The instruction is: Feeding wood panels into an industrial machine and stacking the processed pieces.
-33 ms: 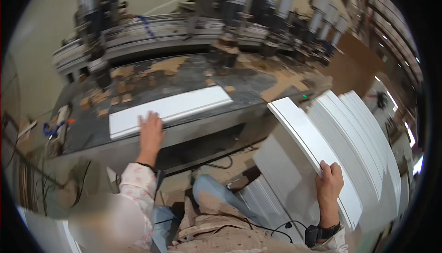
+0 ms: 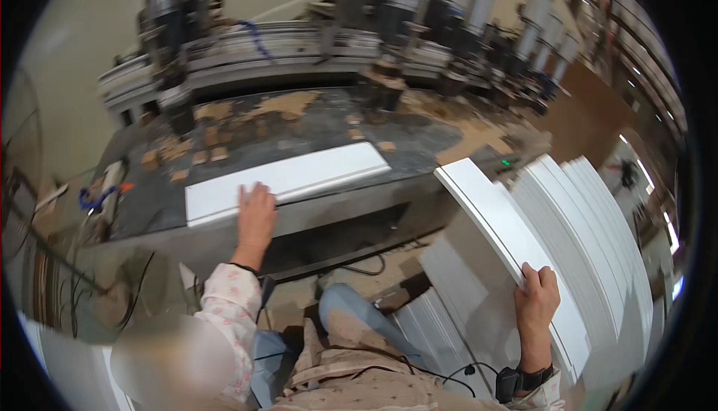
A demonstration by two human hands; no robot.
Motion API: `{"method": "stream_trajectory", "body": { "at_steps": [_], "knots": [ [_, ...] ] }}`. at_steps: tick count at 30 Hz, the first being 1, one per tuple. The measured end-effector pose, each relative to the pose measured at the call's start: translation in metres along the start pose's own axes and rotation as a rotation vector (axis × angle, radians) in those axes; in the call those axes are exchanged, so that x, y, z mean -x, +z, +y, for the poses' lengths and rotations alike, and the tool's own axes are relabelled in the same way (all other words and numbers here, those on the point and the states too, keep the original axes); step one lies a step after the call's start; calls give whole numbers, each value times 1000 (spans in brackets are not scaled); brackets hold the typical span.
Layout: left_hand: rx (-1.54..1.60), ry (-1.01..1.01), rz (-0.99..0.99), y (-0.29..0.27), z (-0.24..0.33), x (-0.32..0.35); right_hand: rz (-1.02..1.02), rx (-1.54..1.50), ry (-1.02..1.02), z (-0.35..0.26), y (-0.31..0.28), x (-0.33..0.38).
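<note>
A long white board lies along the front edge of the dark worktable. My left hand rests on its near edge, toward the left end, with the fingers stretched out over the white face. On my right, a second white board slants from the table's corner back toward me, on top of a stack. Around its long near edge my right hand is closed, fingers curled over the top; the thumb is partly hidden.
Vertical cylinders of a machine stand along the back of the worktable. Small wood blocks and sawdust lie on it. More white boards stand stacked at right. A black cable runs along the floor below.
The whole view has shifted slightly, putting the machine and table a little further right. Both hands keep their places on the two boards.
</note>
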State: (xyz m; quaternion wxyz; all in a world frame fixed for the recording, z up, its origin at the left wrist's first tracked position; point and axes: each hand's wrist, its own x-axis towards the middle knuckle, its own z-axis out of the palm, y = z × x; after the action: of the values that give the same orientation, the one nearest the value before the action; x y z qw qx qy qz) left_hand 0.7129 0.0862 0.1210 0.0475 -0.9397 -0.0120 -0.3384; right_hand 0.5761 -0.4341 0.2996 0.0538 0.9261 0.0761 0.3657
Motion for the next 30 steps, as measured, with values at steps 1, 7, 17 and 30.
{"method": "stream_trajectory", "body": {
  "at_steps": [1, 7, 17, 30],
  "knots": [
    [39, -12, -6, -10, 5, 2, 5, -13, -26, -6, 3, -8],
    [78, 101, -12, -98, -23, 45, 123, -412, -497, -101, 36, -114],
    [-332, -45, -293, -327, -46, 186, -13, -776, -748, -283, 225, -171],
    [-870, -738, -146, -476, 35, 435, -300, -905, -751, -368, 304, -200]
  ]
}}
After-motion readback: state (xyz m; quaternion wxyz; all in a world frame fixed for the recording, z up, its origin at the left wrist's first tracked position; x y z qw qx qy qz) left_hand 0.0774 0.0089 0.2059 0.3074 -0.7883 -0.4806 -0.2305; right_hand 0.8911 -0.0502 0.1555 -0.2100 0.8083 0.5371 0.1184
